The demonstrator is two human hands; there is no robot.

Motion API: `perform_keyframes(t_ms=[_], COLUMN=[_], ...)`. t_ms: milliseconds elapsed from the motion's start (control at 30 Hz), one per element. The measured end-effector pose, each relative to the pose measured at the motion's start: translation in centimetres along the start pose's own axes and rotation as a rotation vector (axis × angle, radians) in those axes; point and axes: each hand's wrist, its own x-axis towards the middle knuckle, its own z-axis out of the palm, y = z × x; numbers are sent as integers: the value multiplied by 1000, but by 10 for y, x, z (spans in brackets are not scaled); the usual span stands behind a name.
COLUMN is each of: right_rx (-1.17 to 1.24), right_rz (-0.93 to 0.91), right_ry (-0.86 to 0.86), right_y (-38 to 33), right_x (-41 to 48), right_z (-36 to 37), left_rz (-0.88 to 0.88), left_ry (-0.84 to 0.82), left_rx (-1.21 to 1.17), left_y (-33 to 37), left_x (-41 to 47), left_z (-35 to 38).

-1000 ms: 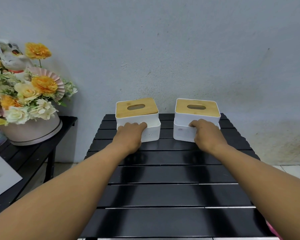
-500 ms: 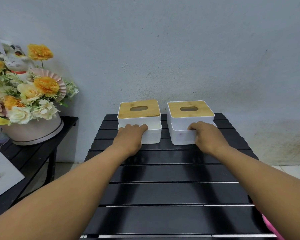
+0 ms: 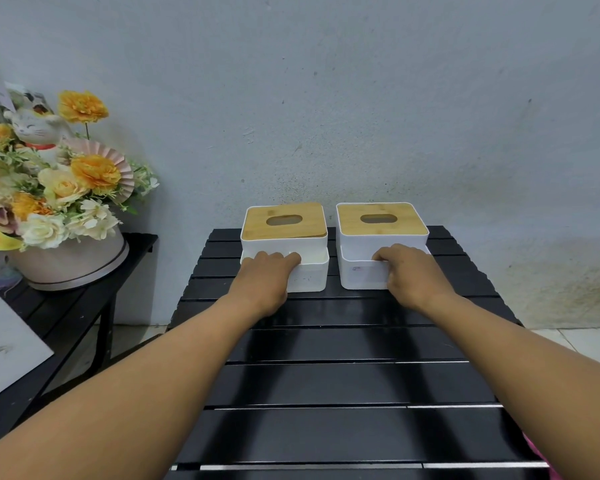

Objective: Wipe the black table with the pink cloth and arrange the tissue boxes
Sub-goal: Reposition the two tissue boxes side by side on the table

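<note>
— Nearest the camera, what is seen?
— A sliver of pink cloth (image 3: 553, 474) is glimpsed at the near right corner of the black slatted table (image 3: 343, 386) (most of it is cut off by the frame edge).
— And the hands?
— Further out, the left hand (image 3: 264, 282) is curled over the front lip of the left white tissue box with a bamboo lid (image 3: 284, 242). The right hand (image 3: 413, 275) is hooked likewise on the right white tissue box with a bamboo lid (image 3: 381, 239). Each box is gripped.
— How are the boxes placed?
— They are set side by side at the table's far edge, near each other but apart, before the grey wall (image 3: 326, 98).
— And to the left?
— A round pink pot of orange and cream flowers (image 3: 73, 261) is stood on a black side table (image 3: 84, 306).
</note>
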Motion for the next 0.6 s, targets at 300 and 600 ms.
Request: perform_keyframes(t_ms=[300,600], right_rx=[20,5], right_rz=[6,0], right_ry=[3,4], right_y=[-1,-2], right_x=[-3,-8], right_z=[-1,-4], left_rz=[5,2], left_ry=[2,5], left_rx=[-7,3], left_y=[3,3], left_x=[-2,-1], left_z=[-1,0])
